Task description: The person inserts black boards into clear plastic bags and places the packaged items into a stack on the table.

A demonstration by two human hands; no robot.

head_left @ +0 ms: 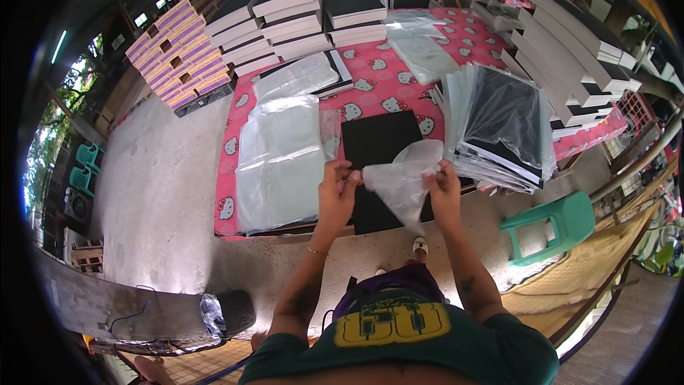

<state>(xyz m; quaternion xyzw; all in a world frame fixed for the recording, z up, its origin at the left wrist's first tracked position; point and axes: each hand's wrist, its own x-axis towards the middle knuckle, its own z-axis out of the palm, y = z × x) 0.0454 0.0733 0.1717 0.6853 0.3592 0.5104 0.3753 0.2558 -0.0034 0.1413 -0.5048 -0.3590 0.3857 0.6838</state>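
Translucent limp plastic bag (400, 184) hung in mid-air above black rectangular panel (379, 135) on pink-patterned desk (229, 171). Left hand (339, 194) pinched one side, right hand (444, 192) other; each grip closed, thumb to fingers on film, likely to spread it. Flat pile of clear bags (279, 160) lay left, presumably within easy reach; stack of plastic-sleeved black panels (504, 114) stood right.

A pink-clothed table (229, 177) carries clear plastic bags (279, 164), a black panel (381, 135), bagged panels (504, 110) and black-topped stacks (355, 7).
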